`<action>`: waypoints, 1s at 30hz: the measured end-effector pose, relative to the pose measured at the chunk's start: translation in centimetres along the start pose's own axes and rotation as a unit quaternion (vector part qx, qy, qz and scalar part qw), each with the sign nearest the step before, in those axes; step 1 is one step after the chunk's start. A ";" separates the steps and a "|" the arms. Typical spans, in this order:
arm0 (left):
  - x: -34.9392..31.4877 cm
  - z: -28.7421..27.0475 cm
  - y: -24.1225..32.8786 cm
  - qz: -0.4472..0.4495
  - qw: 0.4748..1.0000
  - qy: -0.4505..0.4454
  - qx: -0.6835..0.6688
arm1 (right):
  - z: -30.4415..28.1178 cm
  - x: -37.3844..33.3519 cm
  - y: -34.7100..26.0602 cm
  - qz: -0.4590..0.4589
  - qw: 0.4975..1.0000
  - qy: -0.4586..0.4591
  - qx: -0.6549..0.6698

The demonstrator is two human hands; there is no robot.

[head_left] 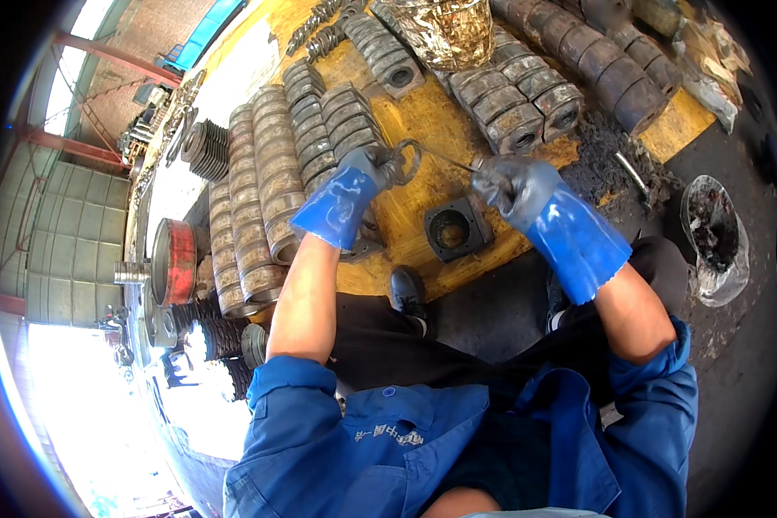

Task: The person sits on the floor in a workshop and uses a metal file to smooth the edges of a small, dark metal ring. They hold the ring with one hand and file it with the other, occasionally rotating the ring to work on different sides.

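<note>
Both my hands wear blue rubber gloves with grey, greasy palms. My left hand [373, 167] is closed around a dark metal ring [413, 162] above the yellow surface. To its right, my right hand [514, 188] grips a thin metal rod [445, 156]. The rod's far end reaches toward the ring; whether they touch I cannot tell. Below and between my hands sits a square dark metal block [459, 250] with a round bore, on the yellow board [416, 200]. Another dark part is half hidden under my left forearm.
Rows of rusty cylindrical metal parts [272, 173] stand at the left. More rows [509, 95] lie ahead, beside a gold foil-lined container [449, 34]. Black sludge [617, 155] with a metal handle [632, 173] lies right, near a plastic-lined bowl [715, 237]. A red-rimmed drum [180, 262] stands left.
</note>
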State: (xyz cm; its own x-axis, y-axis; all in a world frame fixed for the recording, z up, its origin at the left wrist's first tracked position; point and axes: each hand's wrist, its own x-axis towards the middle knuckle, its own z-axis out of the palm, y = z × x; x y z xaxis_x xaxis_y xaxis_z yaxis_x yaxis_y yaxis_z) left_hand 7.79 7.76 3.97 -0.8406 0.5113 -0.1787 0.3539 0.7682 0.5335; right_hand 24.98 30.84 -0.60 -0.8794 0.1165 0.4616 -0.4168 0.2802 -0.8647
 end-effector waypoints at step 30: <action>2.2 -1.6 -0.2 -0.040 0.717 0.171 -0.675 | 0.3 0.2 -0.5 0.351 0.766 0.040 0.538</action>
State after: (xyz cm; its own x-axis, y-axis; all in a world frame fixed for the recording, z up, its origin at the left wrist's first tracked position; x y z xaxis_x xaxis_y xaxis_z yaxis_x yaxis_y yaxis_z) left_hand 5.23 8.15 4.77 -0.9692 0.1848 -0.1629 -0.2257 -0.4008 0.8879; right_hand 24.91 30.46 -0.14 -0.9747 -0.0505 -0.2176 0.1649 -0.8196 -0.5487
